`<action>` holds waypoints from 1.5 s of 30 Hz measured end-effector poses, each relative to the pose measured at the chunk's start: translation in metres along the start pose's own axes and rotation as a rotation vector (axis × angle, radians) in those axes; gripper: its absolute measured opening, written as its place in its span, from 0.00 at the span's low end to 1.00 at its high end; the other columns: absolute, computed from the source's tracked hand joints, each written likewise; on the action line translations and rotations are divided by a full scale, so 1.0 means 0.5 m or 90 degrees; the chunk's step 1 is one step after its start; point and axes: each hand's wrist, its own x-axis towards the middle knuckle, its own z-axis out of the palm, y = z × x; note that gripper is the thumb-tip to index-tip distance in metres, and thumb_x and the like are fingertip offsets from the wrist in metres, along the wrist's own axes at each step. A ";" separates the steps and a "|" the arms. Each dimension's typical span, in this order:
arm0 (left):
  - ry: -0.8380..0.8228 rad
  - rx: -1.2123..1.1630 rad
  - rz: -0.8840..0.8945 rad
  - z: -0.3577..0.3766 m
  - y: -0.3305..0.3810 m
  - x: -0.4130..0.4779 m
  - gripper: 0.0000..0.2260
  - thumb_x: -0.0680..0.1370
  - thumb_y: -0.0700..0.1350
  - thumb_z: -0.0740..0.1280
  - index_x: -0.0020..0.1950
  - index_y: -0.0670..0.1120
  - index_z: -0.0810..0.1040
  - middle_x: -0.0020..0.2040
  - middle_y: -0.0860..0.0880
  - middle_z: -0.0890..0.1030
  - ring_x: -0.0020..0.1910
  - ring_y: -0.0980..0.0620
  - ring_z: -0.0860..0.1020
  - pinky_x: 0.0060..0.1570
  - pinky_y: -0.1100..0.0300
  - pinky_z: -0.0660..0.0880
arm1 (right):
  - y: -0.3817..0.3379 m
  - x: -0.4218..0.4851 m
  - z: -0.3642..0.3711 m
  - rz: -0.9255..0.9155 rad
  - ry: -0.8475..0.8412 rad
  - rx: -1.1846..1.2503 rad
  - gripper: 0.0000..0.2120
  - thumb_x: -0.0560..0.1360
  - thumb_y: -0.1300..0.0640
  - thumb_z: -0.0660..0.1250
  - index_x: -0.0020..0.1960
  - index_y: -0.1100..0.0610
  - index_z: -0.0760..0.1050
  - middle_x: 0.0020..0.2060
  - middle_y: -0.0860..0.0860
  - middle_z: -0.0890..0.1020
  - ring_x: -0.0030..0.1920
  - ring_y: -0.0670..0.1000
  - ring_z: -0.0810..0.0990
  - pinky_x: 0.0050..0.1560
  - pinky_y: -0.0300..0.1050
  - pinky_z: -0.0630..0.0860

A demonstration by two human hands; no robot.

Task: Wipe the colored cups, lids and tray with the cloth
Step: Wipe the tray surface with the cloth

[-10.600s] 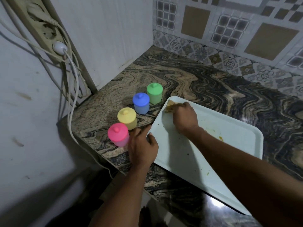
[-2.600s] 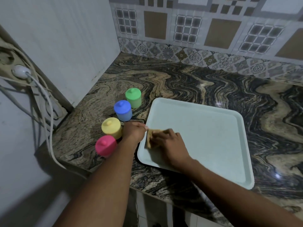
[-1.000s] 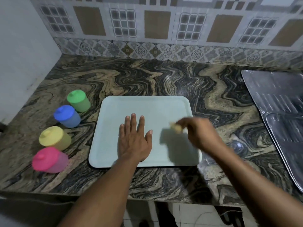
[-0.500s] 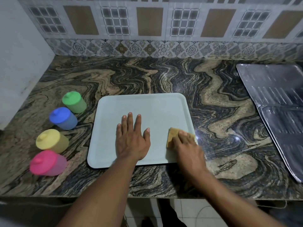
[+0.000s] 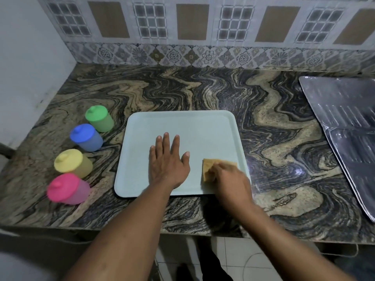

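A pale blue-green tray (image 5: 182, 126) lies flat on the marbled counter. My left hand (image 5: 168, 163) rests palm-down on the tray's near middle, fingers spread. My right hand (image 5: 229, 179) presses a folded tan cloth (image 5: 209, 168) onto the tray's near right corner. Left of the tray stand lidded cups in a diagonal row: green (image 5: 99, 118), blue (image 5: 86, 137), yellow (image 5: 73, 163) and pink (image 5: 68, 189).
A steel drainboard (image 5: 345, 122) takes up the counter's right side. A tiled backsplash (image 5: 203, 55) runs behind, and a white wall (image 5: 30, 57) closes the left. The counter's front edge (image 5: 182, 230) runs just below the tray.
The cloth went from the tray's left edge to its near right corner, where my right hand pressed it down. My left hand moved from the tray's edge to lie flat on it.
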 end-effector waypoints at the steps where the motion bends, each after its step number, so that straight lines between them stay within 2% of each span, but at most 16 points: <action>1: -0.016 -0.008 -0.003 -0.002 -0.001 0.000 0.30 0.81 0.63 0.41 0.80 0.54 0.37 0.81 0.49 0.35 0.79 0.47 0.33 0.77 0.45 0.38 | -0.012 -0.036 -0.001 -0.036 -0.005 0.022 0.13 0.75 0.60 0.62 0.56 0.50 0.79 0.56 0.48 0.81 0.60 0.54 0.78 0.49 0.47 0.74; 5: -0.123 -0.184 -0.025 -0.041 -0.001 0.011 0.30 0.82 0.62 0.48 0.81 0.56 0.40 0.81 0.53 0.35 0.78 0.51 0.32 0.77 0.46 0.36 | -0.008 -0.052 -0.029 -0.028 -0.048 0.173 0.18 0.71 0.64 0.62 0.55 0.50 0.82 0.51 0.49 0.86 0.53 0.56 0.82 0.48 0.48 0.78; 6: -0.117 -0.282 -0.053 -0.062 -0.009 0.013 0.30 0.83 0.60 0.51 0.81 0.56 0.43 0.82 0.53 0.40 0.80 0.51 0.36 0.78 0.46 0.40 | -0.009 -0.033 -0.040 -0.020 -0.027 0.218 0.18 0.71 0.65 0.62 0.54 0.50 0.83 0.49 0.49 0.86 0.52 0.57 0.83 0.47 0.49 0.78; 8: 0.020 -0.371 -0.101 -0.100 -0.038 0.006 0.27 0.82 0.56 0.56 0.80 0.54 0.53 0.81 0.49 0.54 0.80 0.47 0.50 0.77 0.46 0.52 | -0.031 0.002 -0.054 -0.040 0.020 0.245 0.19 0.72 0.67 0.61 0.55 0.51 0.83 0.49 0.51 0.87 0.51 0.58 0.83 0.47 0.49 0.77; 10: 0.174 -0.230 -0.149 -0.123 -0.082 -0.014 0.25 0.80 0.52 0.60 0.77 0.50 0.61 0.75 0.45 0.65 0.75 0.42 0.60 0.71 0.45 0.61 | -0.075 0.029 -0.046 -0.086 0.033 0.231 0.20 0.72 0.66 0.60 0.57 0.51 0.82 0.52 0.51 0.86 0.53 0.58 0.82 0.47 0.49 0.76; 11: 0.185 -0.167 -0.198 -0.133 -0.111 -0.029 0.24 0.79 0.50 0.62 0.75 0.48 0.64 0.72 0.43 0.67 0.72 0.40 0.63 0.68 0.44 0.64 | -0.106 0.038 -0.032 -0.118 0.025 0.218 0.21 0.72 0.65 0.60 0.59 0.51 0.82 0.53 0.51 0.85 0.54 0.59 0.81 0.47 0.49 0.76; 14: 0.063 -0.116 -0.361 -0.139 -0.178 -0.059 0.21 0.77 0.48 0.64 0.68 0.44 0.69 0.67 0.39 0.71 0.65 0.36 0.71 0.59 0.43 0.72 | -0.197 0.043 0.025 -0.207 -0.023 0.156 0.21 0.72 0.63 0.62 0.62 0.52 0.78 0.56 0.52 0.83 0.56 0.59 0.77 0.48 0.51 0.75; 17: 0.056 -0.167 -0.369 -0.129 -0.203 -0.075 0.12 0.78 0.48 0.66 0.58 0.44 0.76 0.59 0.39 0.79 0.57 0.36 0.77 0.49 0.50 0.74 | -0.257 0.013 0.068 -0.294 -0.025 0.036 0.15 0.71 0.61 0.65 0.56 0.56 0.80 0.49 0.54 0.81 0.51 0.60 0.75 0.41 0.50 0.70; 20: 0.094 -0.207 -0.371 -0.126 -0.199 -0.083 0.06 0.79 0.46 0.65 0.51 0.43 0.76 0.53 0.39 0.80 0.49 0.38 0.77 0.41 0.54 0.68 | -0.236 -0.015 0.084 -0.320 -0.013 -0.003 0.12 0.64 0.58 0.67 0.47 0.53 0.82 0.40 0.52 0.79 0.42 0.58 0.76 0.35 0.48 0.68; 24: 0.105 -0.246 -0.369 -0.130 -0.193 -0.092 0.04 0.80 0.43 0.64 0.50 0.43 0.75 0.51 0.39 0.79 0.42 0.42 0.70 0.40 0.55 0.65 | -0.133 -0.028 0.060 -0.284 0.006 0.006 0.15 0.62 0.59 0.63 0.46 0.53 0.82 0.37 0.51 0.79 0.38 0.58 0.76 0.32 0.46 0.68; 29: 0.097 -0.253 -0.367 -0.135 -0.192 -0.093 0.04 0.80 0.42 0.64 0.51 0.42 0.75 0.51 0.38 0.79 0.42 0.42 0.70 0.39 0.56 0.65 | -0.034 -0.002 -0.005 -0.145 -0.037 -0.026 0.08 0.73 0.57 0.63 0.48 0.52 0.80 0.41 0.50 0.76 0.47 0.58 0.78 0.37 0.47 0.70; 33: 0.092 -0.234 -0.363 -0.136 -0.193 -0.090 0.05 0.80 0.41 0.64 0.53 0.41 0.76 0.52 0.38 0.79 0.42 0.43 0.70 0.39 0.55 0.65 | -0.045 0.078 -0.009 -0.025 0.092 0.033 0.11 0.74 0.62 0.61 0.52 0.57 0.80 0.46 0.54 0.79 0.49 0.63 0.78 0.38 0.50 0.72; 36: 0.100 -0.231 -0.361 -0.127 -0.197 -0.090 0.05 0.80 0.43 0.64 0.52 0.42 0.75 0.51 0.38 0.79 0.42 0.42 0.70 0.40 0.54 0.66 | -0.116 0.057 0.030 -0.062 0.034 0.004 0.13 0.76 0.61 0.60 0.56 0.55 0.80 0.53 0.55 0.82 0.55 0.61 0.78 0.45 0.50 0.75; 40: 0.160 -0.171 -0.306 -0.080 -0.211 -0.100 0.08 0.81 0.48 0.62 0.57 0.46 0.73 0.54 0.40 0.79 0.49 0.37 0.76 0.38 0.53 0.65 | -0.175 -0.056 0.032 -0.217 -0.016 0.025 0.12 0.64 0.60 0.61 0.43 0.53 0.80 0.38 0.51 0.84 0.41 0.58 0.80 0.33 0.45 0.72; 43: 0.187 -0.137 -0.278 -0.056 -0.219 -0.105 0.08 0.82 0.51 0.58 0.58 0.50 0.70 0.54 0.43 0.78 0.48 0.38 0.77 0.37 0.52 0.65 | -0.149 -0.004 -0.004 -0.159 -0.043 0.130 0.15 0.70 0.58 0.61 0.53 0.50 0.80 0.48 0.51 0.85 0.50 0.58 0.81 0.44 0.47 0.74; 45: 0.197 -0.147 -0.290 -0.053 -0.219 -0.105 0.08 0.82 0.52 0.58 0.58 0.51 0.69 0.53 0.44 0.77 0.48 0.38 0.76 0.39 0.52 0.65 | -0.135 0.098 -0.023 -0.087 0.064 0.169 0.17 0.71 0.61 0.61 0.56 0.50 0.81 0.50 0.54 0.86 0.52 0.62 0.82 0.47 0.49 0.75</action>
